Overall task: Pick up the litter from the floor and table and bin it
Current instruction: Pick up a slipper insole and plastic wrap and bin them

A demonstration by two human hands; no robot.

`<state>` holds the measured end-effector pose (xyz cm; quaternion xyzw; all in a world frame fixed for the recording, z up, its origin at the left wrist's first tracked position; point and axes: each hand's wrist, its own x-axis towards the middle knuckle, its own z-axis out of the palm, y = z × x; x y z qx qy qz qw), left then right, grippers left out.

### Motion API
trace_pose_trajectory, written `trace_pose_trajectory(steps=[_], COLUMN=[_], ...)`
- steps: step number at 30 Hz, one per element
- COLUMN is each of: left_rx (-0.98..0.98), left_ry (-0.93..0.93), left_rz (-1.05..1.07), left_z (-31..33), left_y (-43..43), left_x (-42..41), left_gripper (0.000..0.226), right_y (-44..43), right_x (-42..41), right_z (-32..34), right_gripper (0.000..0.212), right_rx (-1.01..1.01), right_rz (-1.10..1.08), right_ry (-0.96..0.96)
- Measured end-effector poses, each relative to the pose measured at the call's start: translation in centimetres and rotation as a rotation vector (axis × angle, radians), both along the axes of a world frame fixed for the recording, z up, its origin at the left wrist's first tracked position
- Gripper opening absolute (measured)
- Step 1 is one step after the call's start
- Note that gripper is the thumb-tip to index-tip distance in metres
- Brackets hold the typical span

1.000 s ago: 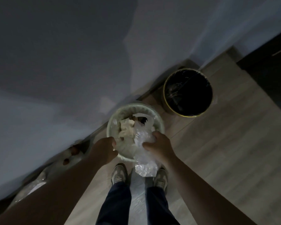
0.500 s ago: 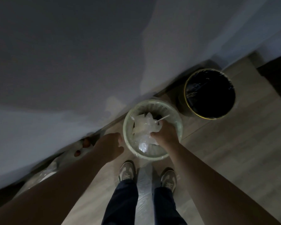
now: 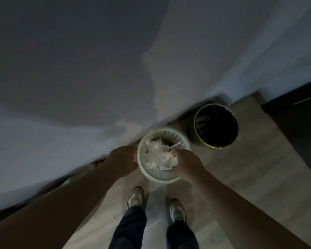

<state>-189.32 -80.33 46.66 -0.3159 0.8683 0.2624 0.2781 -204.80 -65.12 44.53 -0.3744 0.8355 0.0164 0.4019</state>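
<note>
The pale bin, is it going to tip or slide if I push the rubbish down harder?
Probably light: the pale bin has slotted plastic walls, so it may slide on the smooth floor. The left hand at its rim likely steadies it.

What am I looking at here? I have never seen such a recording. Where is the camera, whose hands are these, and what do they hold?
There is no machine here. A person wears a camera on the head, so the picture looks down from above at their own two hands and shoes. The right hand pinches crumpled white litter inside a pale basket. The basket stands on the wooden floor, close to the wall. The left hand is at the basket's rim, but the picture is too dim to tell whether it grips. A black bin stands beside the basket.
</note>
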Motion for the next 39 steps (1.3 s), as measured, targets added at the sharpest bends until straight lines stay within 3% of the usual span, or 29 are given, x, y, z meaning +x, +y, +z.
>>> trace_pose_trajectory(steps=[7,14,21,30,39], left_rx=[-0.045,-0.168,-0.425,-0.817,-1.132], left_ry=[0.062,0.230,0.401,0.536,0.392], left_rz=[0.114,0.206,0.302,0.571,0.868], left_z=[14.7,30.8,47.0,60.8,65.9], left_y=[1.4,4.1,6.0,10.5,21.8], left_x=[-0.2,0.0,4.4,19.0,42.1], left_gripper=[0.034,0.032,0.036,0.043,0.049], right_y=[1.1,2.5,0.9,-1.3,-0.6], right_x=[-2.2,-6.0,-4.7,9.0,33.1], right_z=[15.7,33.9,51.1,65.3,71.0], right_gripper=[0.042,0.043,0.044,0.042,0.042], right_rx=[-0.065,-0.308,-0.594,-0.979,-1.222], right_rz=[0.255,0.436,0.622,0.901,1.221], right_ry=[0.065,0.166,0.316,0.345,0.223])
